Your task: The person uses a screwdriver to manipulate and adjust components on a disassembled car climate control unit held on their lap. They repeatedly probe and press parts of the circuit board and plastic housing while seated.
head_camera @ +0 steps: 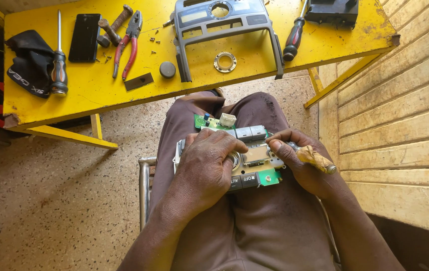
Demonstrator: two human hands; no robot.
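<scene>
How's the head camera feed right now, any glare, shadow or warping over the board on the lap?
Head view: even daylight, no glare on the circuit board; left hand covers its left part; right hand and its wooden-handled tool are sharp; wide-lens bending curves the yellow table edge and wooden wall planks; far left floor lies in shadow.

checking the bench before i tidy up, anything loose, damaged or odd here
Small screws lie scattered loose on the yellow table beside the red-handled pliers. The table's paint is chipped at its corners. The tool in the right hand has a handle wrapped in worn cloth.
</scene>
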